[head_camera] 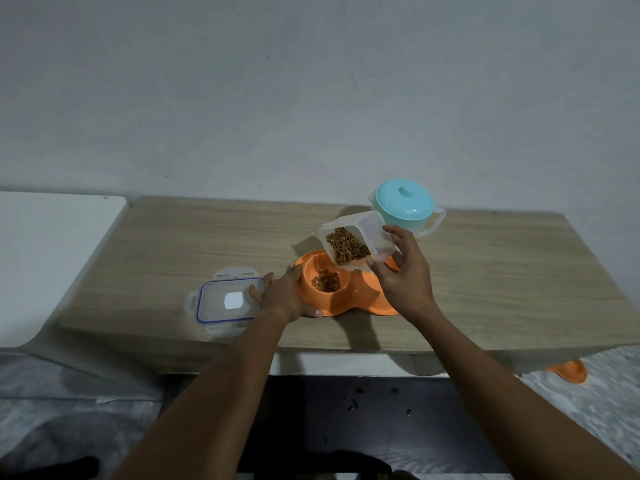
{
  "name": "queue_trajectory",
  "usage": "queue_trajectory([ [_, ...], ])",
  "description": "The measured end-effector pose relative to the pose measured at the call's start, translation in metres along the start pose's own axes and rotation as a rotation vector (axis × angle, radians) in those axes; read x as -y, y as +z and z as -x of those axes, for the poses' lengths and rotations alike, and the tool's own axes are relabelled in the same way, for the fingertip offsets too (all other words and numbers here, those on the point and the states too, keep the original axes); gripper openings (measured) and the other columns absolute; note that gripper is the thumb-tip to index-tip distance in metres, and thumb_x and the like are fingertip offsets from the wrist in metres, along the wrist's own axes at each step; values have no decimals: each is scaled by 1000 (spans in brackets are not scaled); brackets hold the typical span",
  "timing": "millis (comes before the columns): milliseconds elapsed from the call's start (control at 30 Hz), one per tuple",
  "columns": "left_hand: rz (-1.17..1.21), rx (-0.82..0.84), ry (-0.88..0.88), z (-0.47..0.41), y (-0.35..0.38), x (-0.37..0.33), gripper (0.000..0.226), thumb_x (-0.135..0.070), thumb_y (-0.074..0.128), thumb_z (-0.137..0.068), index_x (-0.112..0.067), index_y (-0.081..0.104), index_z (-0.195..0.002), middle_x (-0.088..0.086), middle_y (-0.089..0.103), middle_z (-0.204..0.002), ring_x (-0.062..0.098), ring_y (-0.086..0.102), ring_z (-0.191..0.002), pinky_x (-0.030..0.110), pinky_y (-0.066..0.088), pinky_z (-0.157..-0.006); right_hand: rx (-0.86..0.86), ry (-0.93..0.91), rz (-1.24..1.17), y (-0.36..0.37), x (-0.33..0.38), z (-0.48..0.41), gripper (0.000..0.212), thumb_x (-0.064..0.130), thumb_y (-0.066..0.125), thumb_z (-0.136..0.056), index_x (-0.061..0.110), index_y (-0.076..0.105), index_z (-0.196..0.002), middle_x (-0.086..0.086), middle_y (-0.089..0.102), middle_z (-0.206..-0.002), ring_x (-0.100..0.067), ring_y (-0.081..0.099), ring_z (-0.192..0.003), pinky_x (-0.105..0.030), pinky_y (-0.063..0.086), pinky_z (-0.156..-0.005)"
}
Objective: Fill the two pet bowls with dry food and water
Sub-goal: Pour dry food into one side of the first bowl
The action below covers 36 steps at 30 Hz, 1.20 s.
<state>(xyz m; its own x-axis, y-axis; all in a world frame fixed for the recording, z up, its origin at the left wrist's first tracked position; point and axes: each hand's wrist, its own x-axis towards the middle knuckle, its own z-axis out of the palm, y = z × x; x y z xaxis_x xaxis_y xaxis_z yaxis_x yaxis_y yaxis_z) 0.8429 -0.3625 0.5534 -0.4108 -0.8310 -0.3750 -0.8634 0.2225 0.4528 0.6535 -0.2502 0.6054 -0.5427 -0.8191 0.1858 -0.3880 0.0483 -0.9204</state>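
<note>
An orange double pet bowl (pixel 360 306) sits on the wooden table. Its left bowl holds some brown dry food (pixel 325 281); the right bowl is mostly hidden behind my right hand. My right hand (pixel 401 275) grips a clear plastic container (pixel 356 242) of dry food, tilted over the left bowl. My left hand (pixel 280 296) holds the left rim of the orange bowl, thumb at its front edge. A teal-lidded water pitcher (pixel 405 206) stands behind the container.
The container's clear lid with blue seal (pixel 227 299) lies left of my left hand. A white surface (pixel 52 258) adjoins the table's left end. Another orange bowl (pixel 569 370) lies on the floor at right. Dark crumbs dot the floor below.
</note>
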Motion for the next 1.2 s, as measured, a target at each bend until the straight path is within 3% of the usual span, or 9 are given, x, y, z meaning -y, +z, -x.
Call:
queue_trajectory([
  [300, 4, 4, -11, -1, 2, 1, 118, -54, 85, -57, -36, 15, -151, 4, 45, -147, 35, 8, -148, 69, 2, -110, 3, -31, -15, -1, 2, 1, 59, 5, 78, -83, 24, 54, -133, 26, 57, -123, 10, 60, -111, -13, 53, -88],
  [467, 0, 2, -9, -1, 1, 1, 118, -53, 85, -57, -36, 15, -151, 5, 44, -147, 36, 8, -148, 69, 2, -110, -2, -18, -10, -1, 1, 2, 59, 8, 79, -83, 26, 54, -133, 29, 56, -121, 12, 59, -111, -20, 55, -92],
  [600, 10, 2, -5, -1, 2, 2, 116, -53, 85, -58, -36, 16, -150, 4, 44, -148, 35, 8, -148, 69, 1, -110, -26, 35, -64, -3, -2, 2, 59, 9, 80, -83, 28, 54, -132, 25, 56, -124, -3, 60, -119, -34, 56, -100],
  [733, 5, -1, -2, -2, 3, 3, 117, -54, 85, -58, -36, 16, -150, 4, 45, -146, 35, 9, -147, 69, 2, -111, -16, 21, -50, -5, 0, 4, 57, 6, 79, -83, 23, 54, -132, 24, 57, -122, 12, 59, -111, -16, 54, -90],
  [833, -2, -2, -4, -2, 3, 2, 117, -55, 84, -58, -37, 15, -150, 2, 46, -146, 35, 10, -147, 68, 4, -111, 23, -10, -20, -4, 4, 5, 57, 6, 79, -83, 22, 54, -132, 26, 57, -120, 6, 61, -111, -11, 53, -85],
  [933, -10, -3, -5, -1, 3, 1, 117, -55, 84, -58, -37, 15, -150, 2, 46, -146, 35, 10, -147, 68, 5, -111, 14, -13, -33, -1, 5, 3, 55, 3, 77, -84, 19, 54, -132, 27, 55, -118, 18, 57, -108, -7, 51, -83],
  [1033, -6, 3, -3, 0, 2, 0, 116, -53, 85, -58, -37, 16, -150, 2, 44, -148, 36, 8, -148, 68, 3, -111, 11, -5, -45, 0, 5, 1, 55, 4, 77, -84, 18, 54, -132, 26, 54, -120, 17, 56, -109, -4, 49, -82],
  [1100, 4, -1, 0, -1, 2, 1, 116, -53, 85, -58, -37, 16, -150, 2, 44, -147, 35, 8, -148, 68, 3, -111, 13, 11, -61, -1, 2, 1, 55, 4, 78, -84, 19, 54, -131, 23, 55, -121, 10, 57, -112, -8, 51, -84],
  [1200, 7, 1, -4, -2, 3, 2, 115, -54, 84, -58, -37, 17, -149, 1, 45, -147, 35, 8, -147, 69, 2, -110, -19, 71, -138, -2, -3, -2, 54, 7, 79, -83, 25, 55, -128, 9, 60, -129, -11, 63, -118, -32, 59, -93],
])
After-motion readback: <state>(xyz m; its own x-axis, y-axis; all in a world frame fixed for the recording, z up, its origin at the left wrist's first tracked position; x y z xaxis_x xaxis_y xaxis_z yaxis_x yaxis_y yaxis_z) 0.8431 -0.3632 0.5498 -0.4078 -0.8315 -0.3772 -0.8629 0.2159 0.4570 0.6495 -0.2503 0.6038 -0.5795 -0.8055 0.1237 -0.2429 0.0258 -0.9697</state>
